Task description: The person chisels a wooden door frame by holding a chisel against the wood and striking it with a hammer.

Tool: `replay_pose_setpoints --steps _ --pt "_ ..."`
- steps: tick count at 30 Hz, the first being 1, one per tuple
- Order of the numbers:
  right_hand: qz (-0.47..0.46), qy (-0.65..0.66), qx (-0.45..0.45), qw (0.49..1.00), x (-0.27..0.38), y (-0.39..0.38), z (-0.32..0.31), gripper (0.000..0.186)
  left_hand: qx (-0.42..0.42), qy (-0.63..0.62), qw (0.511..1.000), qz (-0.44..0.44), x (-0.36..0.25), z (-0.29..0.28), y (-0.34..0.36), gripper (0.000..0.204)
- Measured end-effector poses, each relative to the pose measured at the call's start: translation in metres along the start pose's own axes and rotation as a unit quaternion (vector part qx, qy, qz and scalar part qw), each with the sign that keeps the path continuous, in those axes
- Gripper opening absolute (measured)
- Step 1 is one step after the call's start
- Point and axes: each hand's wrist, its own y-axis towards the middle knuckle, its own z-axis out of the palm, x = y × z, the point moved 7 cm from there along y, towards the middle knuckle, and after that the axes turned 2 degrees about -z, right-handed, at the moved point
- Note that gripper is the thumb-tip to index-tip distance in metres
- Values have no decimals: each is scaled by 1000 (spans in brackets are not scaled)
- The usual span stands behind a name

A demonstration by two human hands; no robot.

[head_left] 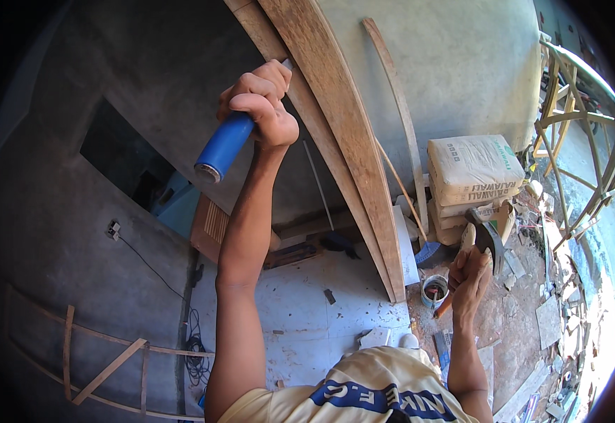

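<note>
Raised in front of me, my left hand (259, 99) is wrapped round the blue handle of a chisel (224, 146). Its metal end cap points down toward me, and a bit of the blade shows past the fist, close to the wooden door frame (336, 120). My fingers hide most of the blade, so I cannot tell whether its tip touches the wood. Lower and to the right, my right hand (471, 278) grips a claw hammer (489, 243) by its handle, with the dark head above the fist. Hammer and chisel are well apart.
Stacked paper sacks (473, 169) stand by the wall at right, near a small bucket (434, 290) and a blue broom head (427, 252). Broken tiles and rubble (551, 321) cover the ground at right. A wooden ladder-like frame (103, 370) and coiled black cable (196, 345) are at left.
</note>
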Motion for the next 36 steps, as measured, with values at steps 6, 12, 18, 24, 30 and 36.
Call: replay_pose_setpoints --steps 6,12,18,24,30,36 --pt "8 -3 -4 1000 2 -1 2 54 2 -4 1000 1 -1 1 0 58" --pt "1 1 -12 1000 -3 0 1 55 0 13 1000 -1 -2 5 1 57" --pt "1 7 -10 1000 -5 0 6 56 -22 21 999 -13 1 8 0 55" --pt "-8 5 20 1000 -6 -2 9 56 -2 12 1000 -15 2 9 3 55" --pt "-17 4 15 1000 -6 -5 9 56 -57 6 996 -64 2 7 11 56" --pt "-23 -2 -16 1000 -6 -7 -1 56 -46 47 996 -56 2 12 6 55"
